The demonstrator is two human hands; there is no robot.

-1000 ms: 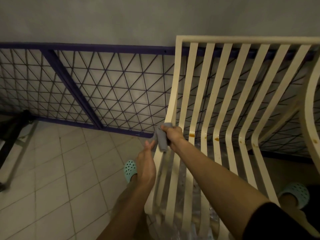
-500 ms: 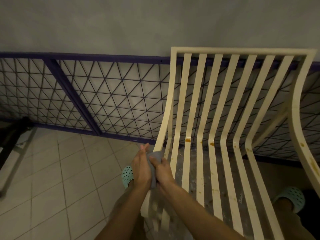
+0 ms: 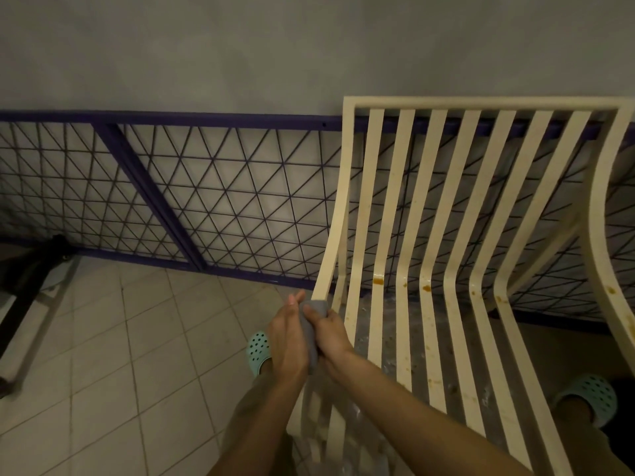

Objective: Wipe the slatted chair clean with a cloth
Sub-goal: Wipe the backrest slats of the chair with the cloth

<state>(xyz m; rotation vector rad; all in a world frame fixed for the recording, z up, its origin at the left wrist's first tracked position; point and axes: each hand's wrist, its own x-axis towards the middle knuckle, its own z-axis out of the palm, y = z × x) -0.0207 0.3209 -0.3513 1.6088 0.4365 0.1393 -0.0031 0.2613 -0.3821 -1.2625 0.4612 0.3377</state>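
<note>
Two grips meet at the left side rail of the slatted chair point(image 3: 405, 201), where its back bends into the seat. I see the right grip point(image 3: 331, 334) curled round the grey cloth point(image 3: 318, 308), holding it against that rail. The left grip point(image 3: 288, 341) lies with straight fingers pressed flat on the cloth's other side. Brown spots point(image 3: 378, 280) dot the cream slats. One teal clog point(image 3: 259, 352) stands on the tiled floor point(image 3: 137, 338) just beside them.

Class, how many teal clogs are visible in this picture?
2. Left clog on the tiles beside the left hand; right clog by the chair's right side. None seems hidden.
</note>
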